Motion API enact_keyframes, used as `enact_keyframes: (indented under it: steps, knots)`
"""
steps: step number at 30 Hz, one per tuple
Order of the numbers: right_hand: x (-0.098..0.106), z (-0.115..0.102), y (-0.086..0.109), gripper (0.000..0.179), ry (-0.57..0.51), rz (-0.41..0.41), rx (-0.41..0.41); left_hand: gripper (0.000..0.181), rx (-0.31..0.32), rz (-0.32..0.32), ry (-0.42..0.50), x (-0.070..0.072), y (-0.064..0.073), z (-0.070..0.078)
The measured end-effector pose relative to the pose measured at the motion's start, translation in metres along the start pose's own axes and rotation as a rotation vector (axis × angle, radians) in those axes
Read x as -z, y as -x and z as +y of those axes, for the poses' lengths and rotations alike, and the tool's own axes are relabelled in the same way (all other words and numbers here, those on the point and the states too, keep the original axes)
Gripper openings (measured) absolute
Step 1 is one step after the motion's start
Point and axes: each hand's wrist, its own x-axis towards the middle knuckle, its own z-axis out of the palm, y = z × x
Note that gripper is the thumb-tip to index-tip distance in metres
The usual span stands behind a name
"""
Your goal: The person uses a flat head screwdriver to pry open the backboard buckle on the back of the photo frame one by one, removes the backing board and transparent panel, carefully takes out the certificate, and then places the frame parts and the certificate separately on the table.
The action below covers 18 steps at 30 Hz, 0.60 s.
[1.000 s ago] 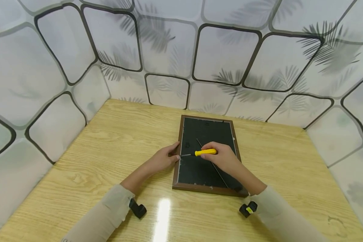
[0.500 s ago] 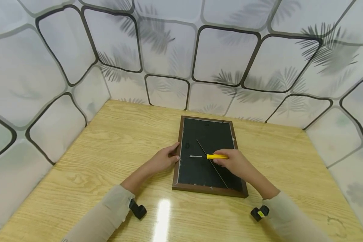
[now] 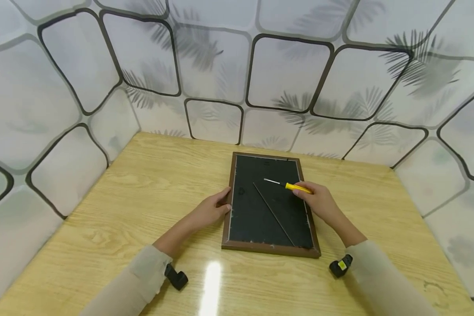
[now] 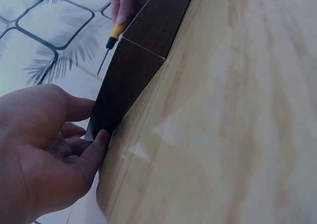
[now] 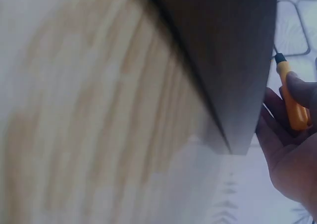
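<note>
A picture frame [image 3: 271, 251] with a brown border lies on the table, its black backing [image 3: 249, 219] facing up. My left hand [image 3: 211, 210] grips the left border between thumb and fingers; the left wrist view shows the fingertips [image 4: 101, 137] at its side. A yellow-handled screwdriver [image 3: 298, 188] is held in my right hand [image 3: 320, 201], over the right part of the backing. Its metal shaft points left, above the backing. The right wrist view shows the handle [image 5: 293, 97] between thumb and fingers, beside the frame's edge.
A thin dark rod [image 3: 274, 215], perhaps a stand leg, lies slanted across the backing. The wooden table [image 3: 162, 175] meets patterned wall panels [image 3: 209, 118] at the back and sides. A black wrist camera [image 3: 176, 277] sits by each sleeve.
My right hand has pulled the screwdriver away from the left border, first rightward, then up toward the frame's right side. My left hand keeps its grip on the left border.
</note>
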Motion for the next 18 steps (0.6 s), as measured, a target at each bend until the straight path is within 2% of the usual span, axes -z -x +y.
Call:
enact_keyframes:
  steps: [4,11,18]
  knots:
    - [0.001,0.007,-0.003,0.045,-0.019,0.023,-0.023,0.065,0.006,-0.010,-0.006,-0.001,-0.001,0.002]
    - [-0.002,0.011,-0.007,0.041,-0.073,0.035,-0.027,0.064,-0.004,-0.005,-0.037,-0.001,-0.002,-0.001]
    - [-0.002,0.016,-0.006,0.040,-0.102,0.011,-0.039,0.071,-0.033,-0.074,-0.009,-0.001,-0.001,-0.002]
